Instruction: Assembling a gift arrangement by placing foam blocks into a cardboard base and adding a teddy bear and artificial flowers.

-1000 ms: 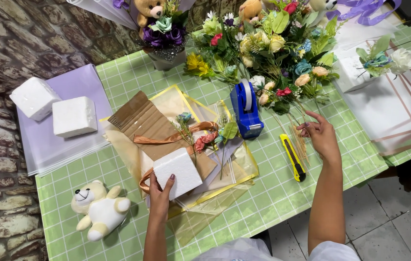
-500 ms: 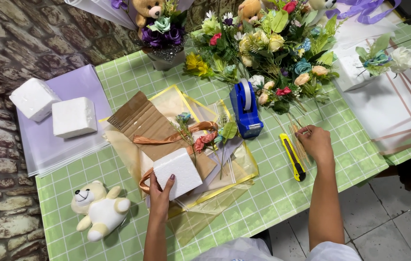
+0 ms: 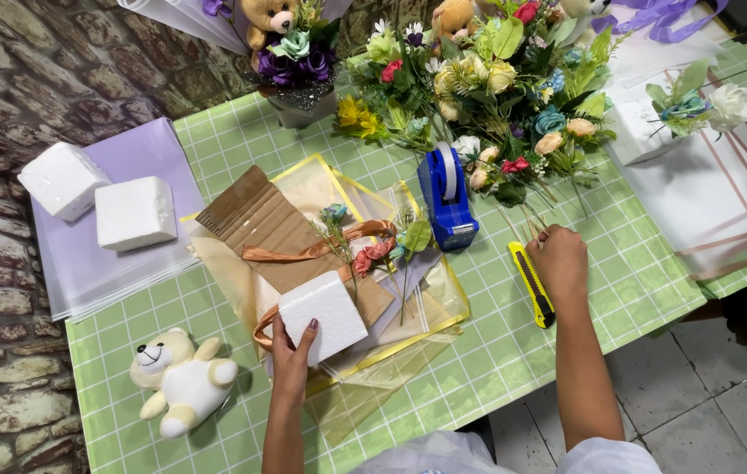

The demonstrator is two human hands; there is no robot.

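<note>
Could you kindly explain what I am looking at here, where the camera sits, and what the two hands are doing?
There is no machine: a person works with two bare hands, and the one camera sits on their head, looking down. The surface is a table with a green checked cover. The left hand grips a white foam block lying on clear sheets and brown cardboard with an orange ribbon. The right hand is closed at the stems of a big bunch of artificial flowers, beside a yellow utility knife; what it holds I cannot tell. Between the hands stands a blue tape dispenser. Two more foam blocks lie on a lilac sheet to the left, and a cream teddy bear lies near the front edge.
</note>
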